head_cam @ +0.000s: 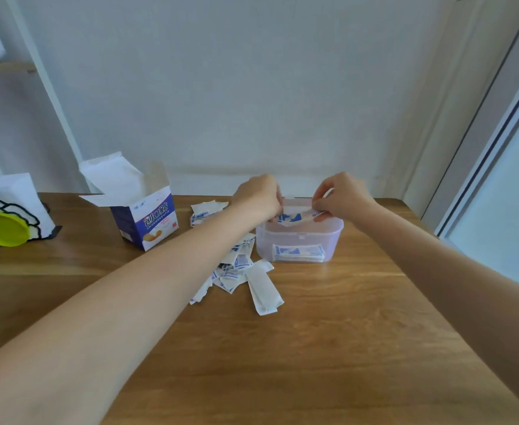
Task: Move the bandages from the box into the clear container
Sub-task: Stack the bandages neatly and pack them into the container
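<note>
The clear container [299,242] stands on the wooden table [328,348], with a stack of wrapped bandages [298,253] showing through its front wall. Above its open top, my left hand [259,196] and my right hand [342,194] each pinch one end of a small bundle of bandages [295,216]. The blue-and-white bandage box [147,223] stands open to the left, its flaps raised. Loose wrapped bandages [236,266] lie scattered between box and container, some hidden under my left forearm.
A white holder with a yellow-and-black print [5,216] sits at the table's left edge. A few more bandages [204,211] lie near the wall behind my left wrist. A window frame [497,142] runs along the right side.
</note>
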`<state>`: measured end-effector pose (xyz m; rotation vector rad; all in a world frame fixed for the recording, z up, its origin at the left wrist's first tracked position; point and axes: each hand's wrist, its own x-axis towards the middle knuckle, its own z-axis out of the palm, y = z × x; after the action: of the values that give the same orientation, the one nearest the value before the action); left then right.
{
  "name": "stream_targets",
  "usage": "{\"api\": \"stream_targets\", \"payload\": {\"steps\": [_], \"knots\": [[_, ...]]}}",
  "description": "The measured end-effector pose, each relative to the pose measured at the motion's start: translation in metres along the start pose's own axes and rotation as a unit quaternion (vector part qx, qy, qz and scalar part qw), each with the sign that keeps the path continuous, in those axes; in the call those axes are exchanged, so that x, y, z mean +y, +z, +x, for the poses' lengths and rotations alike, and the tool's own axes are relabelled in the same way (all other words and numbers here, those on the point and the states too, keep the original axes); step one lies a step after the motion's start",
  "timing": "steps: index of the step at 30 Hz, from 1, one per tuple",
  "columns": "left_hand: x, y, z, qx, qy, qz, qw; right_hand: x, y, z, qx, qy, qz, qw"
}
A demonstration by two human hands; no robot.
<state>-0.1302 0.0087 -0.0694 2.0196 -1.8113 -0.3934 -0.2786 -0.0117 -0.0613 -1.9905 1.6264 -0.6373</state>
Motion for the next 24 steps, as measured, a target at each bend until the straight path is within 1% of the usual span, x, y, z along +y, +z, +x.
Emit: {"api": "stream_targets", "payload": {"steps": [1,3,5,7,12,14,18,24], "knots": [[0.002,0.003,0.003,-0.004,0.002,0.043,0.999,-0.001,0.000,0.000,-0.011,-0.001,0.009,1.000],[0.005,0.009,0.008,0.016,0.014,0.122,0.992,-0.003,0.000,0.000,-0.027,-0.002,0.030,0.999],[0.005,0.013,0.012,0.034,0.029,0.163,0.986,-0.003,0.000,0.002,-0.036,-0.007,0.027,0.999],[0.004,0.018,0.014,0.036,0.028,0.178,0.983,-0.003,0.000,0.003,-0.046,-0.010,0.019,0.999],[0.001,0.024,0.015,0.031,0.017,0.180,0.983,0.001,0.002,0.001,-0.092,0.003,0.050,0.994],[0.000,0.024,0.016,0.032,0.019,0.187,0.982,0.003,0.002,0.004,-0.080,0.002,0.026,0.996],[0.004,0.024,0.015,0.013,0.031,0.203,0.979,0.007,0.009,0.010,-0.040,0.004,-0.070,0.997],[0.008,0.022,0.011,-0.020,0.045,0.206,0.977,0.009,0.027,0.013,-0.055,0.008,-0.179,0.982]]}}
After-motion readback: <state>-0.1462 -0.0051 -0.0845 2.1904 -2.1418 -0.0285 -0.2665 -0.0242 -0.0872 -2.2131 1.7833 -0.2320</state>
